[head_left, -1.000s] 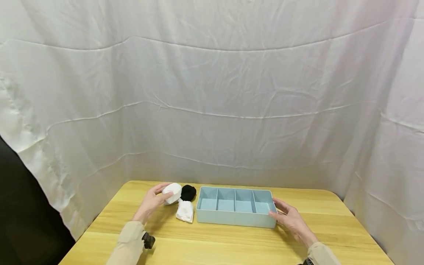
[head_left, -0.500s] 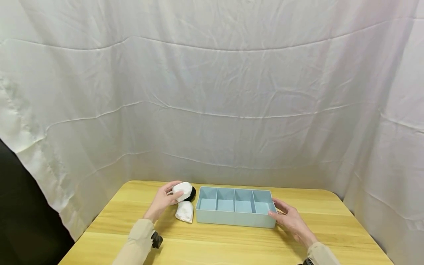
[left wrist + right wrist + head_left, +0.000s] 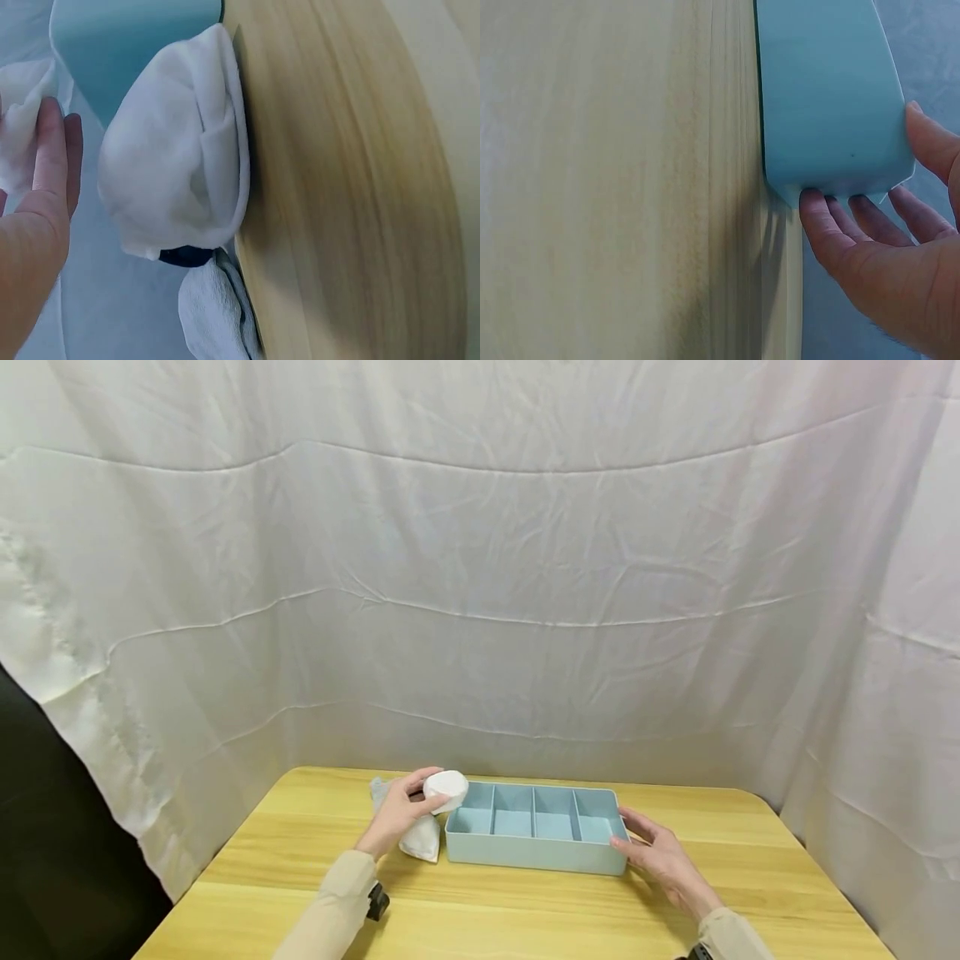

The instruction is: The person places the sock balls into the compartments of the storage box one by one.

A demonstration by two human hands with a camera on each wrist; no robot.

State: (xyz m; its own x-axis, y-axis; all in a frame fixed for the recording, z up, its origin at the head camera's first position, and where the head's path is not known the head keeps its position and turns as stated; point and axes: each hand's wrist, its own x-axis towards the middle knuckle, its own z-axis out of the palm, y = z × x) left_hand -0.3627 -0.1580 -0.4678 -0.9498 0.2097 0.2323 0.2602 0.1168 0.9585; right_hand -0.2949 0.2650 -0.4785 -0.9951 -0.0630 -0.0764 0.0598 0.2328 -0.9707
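Note:
My left hand [image 3: 402, 814] pinches a white balled-up sock [image 3: 447, 787] between thumb and fingers, raised at the left end of a light blue four-compartment box [image 3: 536, 853]. In the head view the sock overlaps the leftmost compartment. Below that hand, on the table, lies a second white sock bundle [image 3: 172, 142]. A grey sock [image 3: 210, 311] lies beyond it, and a bit of black sock [image 3: 186, 256] shows between them. My right hand [image 3: 658, 857] holds the box at its right end, thumb at the front rim corner and fingertips [image 3: 812, 201] against the end wall.
The box sits on a wood-grain table [image 3: 480, 914] with rounded back corners. Pale grey curtains [image 3: 525, 677] hang behind and at both sides. A dark area [image 3: 60, 827] shows past the curtain on the left.
My left hand has carried the white sock to the right, from the left of the black sock to the box's left end. A grey sock has come into view behind it. My right hand stays put.

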